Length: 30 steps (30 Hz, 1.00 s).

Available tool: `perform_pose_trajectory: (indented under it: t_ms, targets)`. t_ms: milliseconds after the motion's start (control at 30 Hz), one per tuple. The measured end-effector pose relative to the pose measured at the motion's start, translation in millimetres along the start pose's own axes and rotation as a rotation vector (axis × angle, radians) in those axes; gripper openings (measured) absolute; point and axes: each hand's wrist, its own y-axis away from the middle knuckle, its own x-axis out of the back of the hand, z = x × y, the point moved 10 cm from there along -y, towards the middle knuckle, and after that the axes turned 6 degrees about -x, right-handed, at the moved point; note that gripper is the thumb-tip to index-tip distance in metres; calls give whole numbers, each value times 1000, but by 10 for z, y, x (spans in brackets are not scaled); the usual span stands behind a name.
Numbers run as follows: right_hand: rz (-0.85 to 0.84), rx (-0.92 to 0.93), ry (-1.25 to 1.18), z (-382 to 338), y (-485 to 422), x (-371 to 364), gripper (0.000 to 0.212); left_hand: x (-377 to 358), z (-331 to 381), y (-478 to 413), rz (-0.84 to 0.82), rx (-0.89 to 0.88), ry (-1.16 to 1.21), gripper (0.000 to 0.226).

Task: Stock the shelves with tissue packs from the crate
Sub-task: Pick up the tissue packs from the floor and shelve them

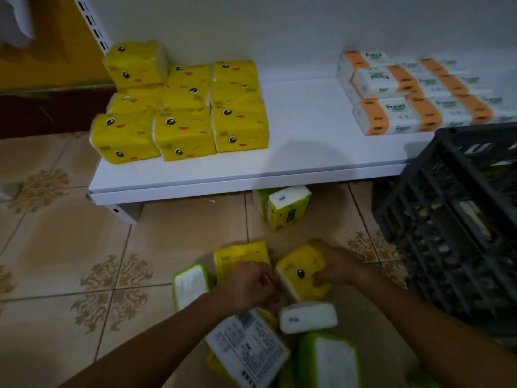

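My right hand (337, 264) grips a yellow tissue pack with a cartoon face (300, 271) on the tiled floor. My left hand (246, 285) curls over a second yellow pack (240, 254) beside it. Several more packs lie loose around them: a green-edged one (188, 284), a white-ended one (307, 317), a labelled one (247, 347). A stack of yellow face packs (181, 107) stands on the left of the low white shelf (307, 152). The dark plastic crate (458, 219) sits at the right.
Orange-and-white tissue packs (414, 93) fill the shelf's right end. A yellow-green pack (285, 205) lies on the floor half under the shelf edge. A slotted shelf upright (93, 23) rises at the upper left. Patterned floor tiles stretch to the left.
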Motion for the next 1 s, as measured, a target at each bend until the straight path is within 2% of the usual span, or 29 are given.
perform_pose_trajectory:
  t_ms: [67,133,233,333,433,533,667,800,933,1000]
  targets:
    - [30,-4,-210,155,38,3,81,-280,4,-34,-101,70,61,38]
    - [49,31,-402,224,123,-46,74,-489,39,-97,-134,110,137,56]
    - [30,90,-623,219,325,-137,95,-560,94,-161,-37,169,178,59]
    - [149,177,-650,196,575,77,98,-410,269,-202,130,77,131,67]
    - [335,212,-484,170,813,434,87,-62,534,-182,336,-44,95,65]
    - [502,237,-412,84,998,862,76,461,873,-87,567,-174,121,48]
    - [644,329,-547,-125,1224,1468,61,1153,1234,12,774,-241,71,36]
    - [703,396,-669,-297,1465,1855,57,1624,1553,49,856,-296,11,36]
    - [644,463,-735,-497,1496,2027,85,1900,1695,48,868,-433,38,34]
    - [606,476,-746,-674,1392,2034,89,2031,1577,46,872,-460,68,33]
